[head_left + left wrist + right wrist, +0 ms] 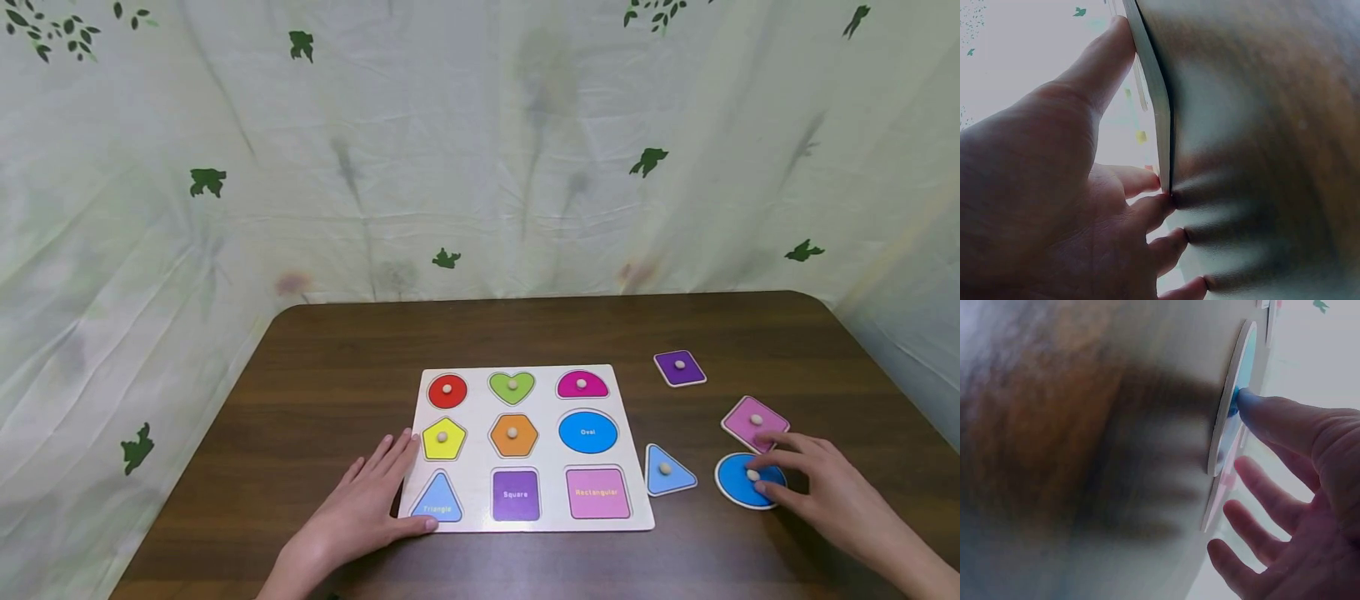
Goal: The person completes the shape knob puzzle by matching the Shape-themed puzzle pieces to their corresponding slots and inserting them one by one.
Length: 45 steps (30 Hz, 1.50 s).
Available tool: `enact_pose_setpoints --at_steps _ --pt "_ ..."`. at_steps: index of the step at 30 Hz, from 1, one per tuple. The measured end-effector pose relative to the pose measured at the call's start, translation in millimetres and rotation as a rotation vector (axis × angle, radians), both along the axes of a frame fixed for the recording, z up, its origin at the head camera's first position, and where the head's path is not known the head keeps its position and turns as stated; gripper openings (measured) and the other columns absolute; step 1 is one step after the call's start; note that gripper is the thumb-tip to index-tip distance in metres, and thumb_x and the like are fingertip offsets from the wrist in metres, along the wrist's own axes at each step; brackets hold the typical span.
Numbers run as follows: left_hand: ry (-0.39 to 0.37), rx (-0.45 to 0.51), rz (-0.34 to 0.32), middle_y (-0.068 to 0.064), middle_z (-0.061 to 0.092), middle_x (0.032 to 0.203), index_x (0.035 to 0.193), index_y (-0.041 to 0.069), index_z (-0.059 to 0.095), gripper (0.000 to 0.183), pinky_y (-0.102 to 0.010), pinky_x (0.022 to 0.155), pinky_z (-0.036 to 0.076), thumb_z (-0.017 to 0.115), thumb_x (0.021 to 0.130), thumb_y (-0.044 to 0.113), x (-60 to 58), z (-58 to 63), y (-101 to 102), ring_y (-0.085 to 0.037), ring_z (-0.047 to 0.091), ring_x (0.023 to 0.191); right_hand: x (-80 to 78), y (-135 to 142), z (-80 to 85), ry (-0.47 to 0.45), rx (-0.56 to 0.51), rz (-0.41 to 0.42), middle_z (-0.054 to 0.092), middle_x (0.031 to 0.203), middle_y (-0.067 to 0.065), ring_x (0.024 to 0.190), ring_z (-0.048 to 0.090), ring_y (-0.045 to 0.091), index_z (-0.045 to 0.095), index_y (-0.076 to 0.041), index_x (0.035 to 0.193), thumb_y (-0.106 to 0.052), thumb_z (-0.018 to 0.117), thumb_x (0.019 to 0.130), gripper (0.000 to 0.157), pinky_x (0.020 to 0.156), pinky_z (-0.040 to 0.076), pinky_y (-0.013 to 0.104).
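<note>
My left hand (363, 492) rests at the left edge of a white shape puzzle board (552, 504), thumb on its near-left corner and straight fingers along its side. In the left wrist view the fingertips (1188, 234) touch the tabletop beside the board's edge. At the right, my right hand (832, 492) pinches the small round knob of a blue oval puzzle piece (731, 483) between thumb and index finger. Seen from the right wrist, the thumb lies against the knob of this oval piece (1244, 362), and the other fingers are spread.
Around the right hand lie a pink rectangle piece (742, 417), a light blue triangle piece (678, 479) and, farther back, a purple square piece (667, 367). Several knobbed shapes sit in the board; its oval recess (588, 443) shows a printed word. A patterned curtain (480, 167) hangs behind the table (337, 350).
</note>
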<state>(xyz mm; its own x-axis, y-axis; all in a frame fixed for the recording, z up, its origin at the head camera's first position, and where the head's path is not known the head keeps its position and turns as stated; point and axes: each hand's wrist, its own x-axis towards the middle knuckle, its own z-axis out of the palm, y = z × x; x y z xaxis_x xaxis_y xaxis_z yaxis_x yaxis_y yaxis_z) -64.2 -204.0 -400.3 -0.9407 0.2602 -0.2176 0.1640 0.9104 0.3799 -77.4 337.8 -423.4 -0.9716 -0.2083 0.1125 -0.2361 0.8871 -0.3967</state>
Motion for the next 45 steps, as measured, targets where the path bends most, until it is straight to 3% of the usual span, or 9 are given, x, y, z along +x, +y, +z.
enact_pose_setpoints --at_steps 15,27,36,45 --pt "0.008 -0.004 -0.003 -0.003 0.02 0.163 0.157 0.015 0.027 0.109 -0.061 0.113 0.018 0.071 0.074 0.07 -1.7 0.5 1 -0.032 0.015 0.148 -2.1 -2 -1.8 0.102 -0.029 0.033 0.061 0.101 0.01 0.096 0.052 0.039 0.072 -0.017 0.088 -0.008 0.088 0.069 0.026 0.077 0.044 0.061" --pt "-0.01 -0.011 0.01 -0.004 0.021 0.162 0.157 0.014 0.026 0.11 -0.062 0.113 0.017 0.074 0.073 0.067 -1.8 1.0 2 -0.032 0.015 0.148 -7.0 -13 8.5 0.187 -0.089 0.061 0.062 0.113 0.016 0.102 0.049 0.041 0.07 -0.019 0.091 -0.008 0.086 0.073 0.027 0.08 0.041 0.061" --pt "-0.019 -0.02 0.01 -0.004 0.02 0.163 0.157 0.015 0.026 0.11 -0.062 0.113 0.017 0.073 0.073 0.068 -1.6 0.3 2 -0.032 0.014 0.148 -11.1 -26 14.1 0.241 -0.045 0.086 0.062 0.103 0.002 0.093 0.052 0.025 0.072 -0.02 0.094 -0.012 0.087 0.073 0.027 0.069 0.048 0.041" --pt "-0.027 -0.006 0.016 -0.004 0.02 0.163 0.157 0.015 0.026 0.11 -0.063 0.113 0.017 0.074 0.073 0.067 -1.2 0.5 2 -0.032 0.014 0.148 -16.4 -43 19.5 0.273 -0.024 0.141 0.061 0.107 0.003 0.098 0.054 0.026 0.072 -0.017 0.094 -0.007 0.089 0.067 0.033 0.075 0.05 0.045"
